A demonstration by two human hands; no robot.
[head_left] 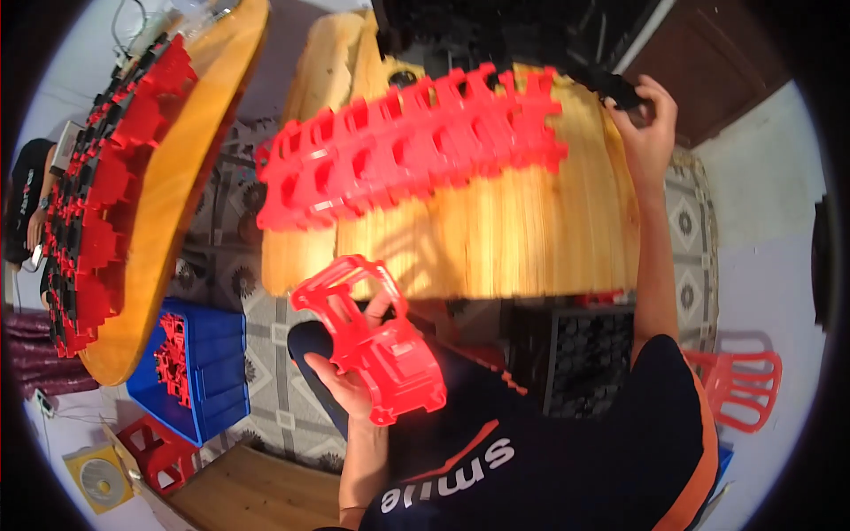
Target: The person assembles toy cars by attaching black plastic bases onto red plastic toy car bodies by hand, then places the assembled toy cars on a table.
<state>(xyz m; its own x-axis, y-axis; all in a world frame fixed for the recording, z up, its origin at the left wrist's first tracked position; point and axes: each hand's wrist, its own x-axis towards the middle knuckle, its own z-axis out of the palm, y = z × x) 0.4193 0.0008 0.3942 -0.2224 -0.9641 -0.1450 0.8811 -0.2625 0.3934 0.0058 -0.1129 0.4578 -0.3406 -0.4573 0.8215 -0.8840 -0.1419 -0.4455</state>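
My left hand (349, 391) grips a red plastic frame (400, 365) with open windows, holding it up in front of my body, off the near edge of the table. At the far right my right hand (652, 128) pinches a small black plastic piece (623, 92) beside a black container (496, 35) of dark parts. Whether the piece is fully clear of the container I cannot tell. Between the hands, a long block of similar red frames (398, 155), set in rows, lies on the wooden table (496, 243).
To the left, another wooden table (190, 168) bears a row of red frames with black pieces (93, 212). Below it stands a blue bin (217, 372) with red parts. A dark crate (589, 358) is under my table; a red chair (748, 380) stands right. Another person (34, 190) is far left.
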